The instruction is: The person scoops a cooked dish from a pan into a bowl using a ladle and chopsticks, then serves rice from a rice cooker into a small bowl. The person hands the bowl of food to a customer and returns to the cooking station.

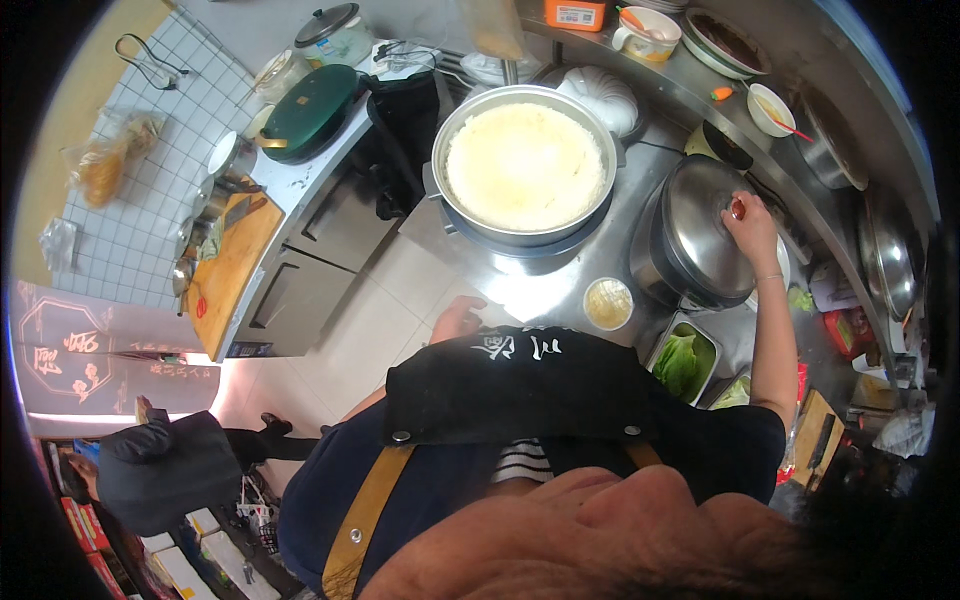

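Observation:
My right hand grips the knob of the metal lid on a large round cooker, right of the centre. The lid looks tilted; whether it rests on the rim I cannot tell. My left hand is near the steel counter's front edge, fingers bent and apart, holding nothing visible. Ahead of me a wide metal pan filled with pale cooked rice stands on a dark round base. Between the pan and my body sits a small white cup with yellowish contents.
Steel trays of lettuce stand by my right side. A shelf with bowls and a mug curves above the cooker. At left are a wooden cutting board with a knife and a green appliance. Another person stands behind at left.

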Demonstrator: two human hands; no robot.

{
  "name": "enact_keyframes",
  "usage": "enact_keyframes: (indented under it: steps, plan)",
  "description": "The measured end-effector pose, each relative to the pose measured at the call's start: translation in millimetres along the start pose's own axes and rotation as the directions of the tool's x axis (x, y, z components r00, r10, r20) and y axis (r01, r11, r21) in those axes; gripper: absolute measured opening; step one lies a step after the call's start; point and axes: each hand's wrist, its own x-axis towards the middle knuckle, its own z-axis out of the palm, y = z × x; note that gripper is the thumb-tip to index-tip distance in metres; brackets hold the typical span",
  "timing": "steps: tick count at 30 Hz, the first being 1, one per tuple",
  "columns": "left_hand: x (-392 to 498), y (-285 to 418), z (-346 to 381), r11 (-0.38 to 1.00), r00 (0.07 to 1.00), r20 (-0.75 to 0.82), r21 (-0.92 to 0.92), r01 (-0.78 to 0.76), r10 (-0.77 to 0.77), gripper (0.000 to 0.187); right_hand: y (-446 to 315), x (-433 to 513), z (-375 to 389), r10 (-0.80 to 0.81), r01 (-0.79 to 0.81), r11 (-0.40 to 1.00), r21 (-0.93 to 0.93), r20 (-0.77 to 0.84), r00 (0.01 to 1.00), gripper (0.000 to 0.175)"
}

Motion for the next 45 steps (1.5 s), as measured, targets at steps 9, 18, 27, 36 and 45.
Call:
enact_keyframes:
  steps: [9, 18, 27, 36, 45]
  plan:
    - [24, 33, -14, 0.987, 0.997, 0.001, 0.143, -0.076, 0.077, 0.028, -87, 49, -43, -0.252, 0.25, 0.938, -0.241, 0.019, 0.967, 0.042]
    - [25, 14, -44, 0.992, 0.988, -0.098, -0.007, 0.123, -0.123, 0.03, -187, 228, 112, -0.289, 0.387, 0.916, -0.104, 0.498, 0.818, 0.027]
    - [-3, 29, -45, 0.967, 0.943, -0.22, -0.111, 0.23, -0.25, 0.025, -146, 379, 320, -0.648, 0.671, 0.735, 0.096, 0.392, 0.653, 0.048]
    - [-3, 19, -33, 0.944, 0.912, -0.254, -0.157, 0.291, -0.323, 0.03, -160, 388, 354, -0.594, 0.662, 0.746, 0.073, 0.524, 0.611, 0.019]
    - [9, 65, -48, 0.968, 0.935, -0.256, -0.019, 0.25, -0.246, 0.03, -170, 323, 215, -0.64, 0.638, 0.763, 0.102, 0.257, 0.724, 0.02]
